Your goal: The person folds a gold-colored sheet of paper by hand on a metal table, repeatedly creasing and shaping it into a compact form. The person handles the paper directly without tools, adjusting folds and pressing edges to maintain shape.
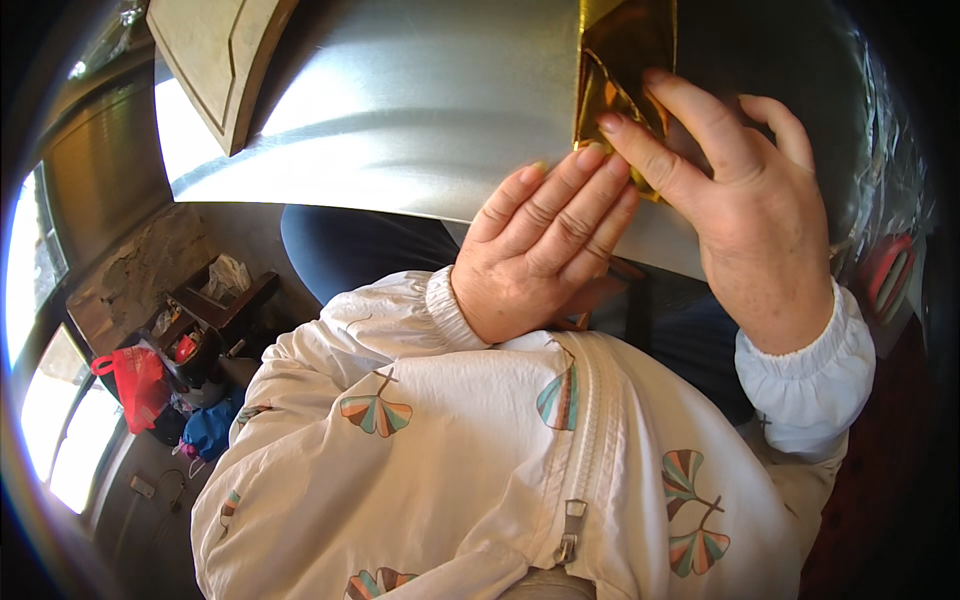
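Observation:
A shiny gold foil sheet (620, 60) lies creased on a grey metal tabletop (400, 110) near its front edge. My right hand (750, 220) presses on the foil with thumb and forefinger pinching a fold at its lower edge. My left hand (540, 250) lies flat at the table's edge, fingers together, fingertips touching the foil's lower corner beside my right thumb. Both sleeves are white with elastic cuffs.
A pale wooden board (225, 60) rests on the table's far left. Below left on the floor stand a red bag (135, 385), a blue bundle (210, 430) and a dark wooden crate (215, 305) of clutter. A red object (885, 275) sits at the right.

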A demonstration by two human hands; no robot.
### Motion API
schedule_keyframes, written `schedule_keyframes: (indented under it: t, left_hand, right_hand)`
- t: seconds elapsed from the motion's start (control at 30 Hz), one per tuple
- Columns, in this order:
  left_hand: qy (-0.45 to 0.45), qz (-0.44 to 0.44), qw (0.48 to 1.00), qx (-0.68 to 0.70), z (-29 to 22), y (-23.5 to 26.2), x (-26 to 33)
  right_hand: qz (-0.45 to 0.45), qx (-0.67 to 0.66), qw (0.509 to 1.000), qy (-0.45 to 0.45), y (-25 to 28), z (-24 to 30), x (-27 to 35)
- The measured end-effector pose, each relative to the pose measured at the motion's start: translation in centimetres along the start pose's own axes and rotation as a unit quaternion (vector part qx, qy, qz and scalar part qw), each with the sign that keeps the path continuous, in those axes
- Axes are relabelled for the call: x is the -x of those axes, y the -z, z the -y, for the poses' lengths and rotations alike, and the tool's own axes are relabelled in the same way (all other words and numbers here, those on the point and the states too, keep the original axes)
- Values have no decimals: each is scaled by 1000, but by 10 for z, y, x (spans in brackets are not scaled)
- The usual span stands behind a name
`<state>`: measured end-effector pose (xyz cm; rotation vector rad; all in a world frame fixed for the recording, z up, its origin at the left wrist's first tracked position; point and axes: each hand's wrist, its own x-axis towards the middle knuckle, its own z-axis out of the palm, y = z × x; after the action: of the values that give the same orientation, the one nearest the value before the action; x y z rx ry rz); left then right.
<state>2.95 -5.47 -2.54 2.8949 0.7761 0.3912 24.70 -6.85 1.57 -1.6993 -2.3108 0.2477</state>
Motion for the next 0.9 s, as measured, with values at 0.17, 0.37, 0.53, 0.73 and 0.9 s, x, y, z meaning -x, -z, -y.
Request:
schedule_keyframes:
  t: [0.17,0.37,0.53,0.73,0.9]
  left_hand:
    - [15,23,998,54,0,5,-1]
    - [23,36,999,27,-2,12,-5]
    - [24,17,999,38,-4,10,-4]
    - [45,-32,998,14,-10,-3,-4]
    - [61,-66,996,-13,-14,-11,-9]
  right_hand:
    - [-4,12,1000,-21,-1,5,0]
    - [-6,-10,1000,-18,7,4,-4]
    - [0,-32,999,-19,8,11,0]
    - [-53,-59,996,-35,-5,15,0]
    - [-81,-39,996,-26,-9,11,-7]
